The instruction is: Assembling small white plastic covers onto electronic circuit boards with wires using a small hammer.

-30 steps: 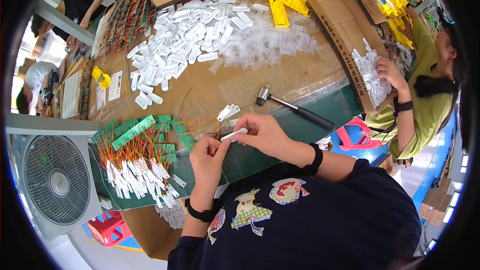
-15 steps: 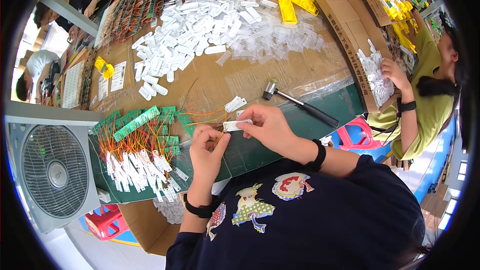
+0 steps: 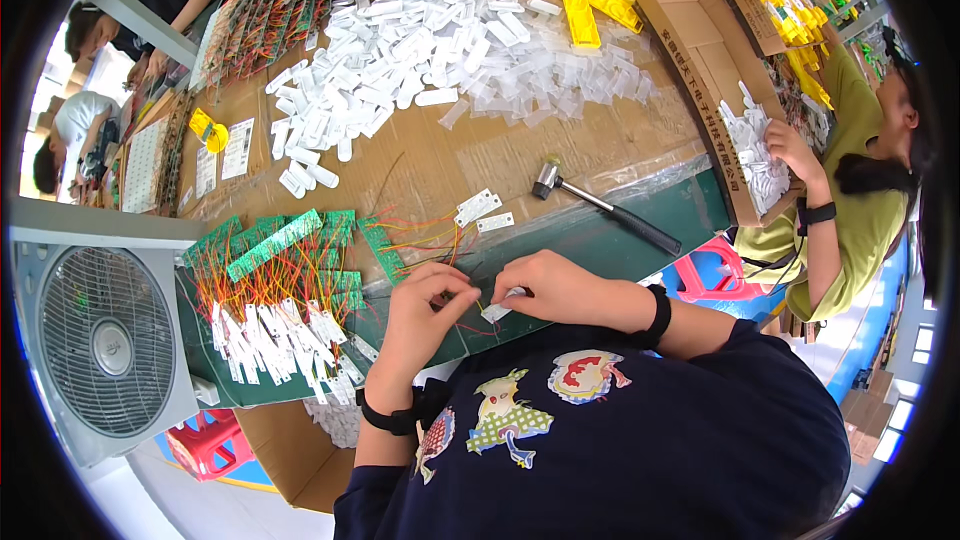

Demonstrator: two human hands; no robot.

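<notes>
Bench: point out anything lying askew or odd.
The hammer lies slantwise across the edge of the green mat, head on the cardboard. White parts are heaped loose, not boxed. Both hands pinch a small white piece.

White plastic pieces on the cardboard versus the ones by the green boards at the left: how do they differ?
The white pieces on the cardboard lie loose in a wide heap with no wires visible. The white pieces beside the green boards are bunched in a tighter cluster with red and yellow wires running to them. Both look like small, flat, oblong white parts.
</notes>
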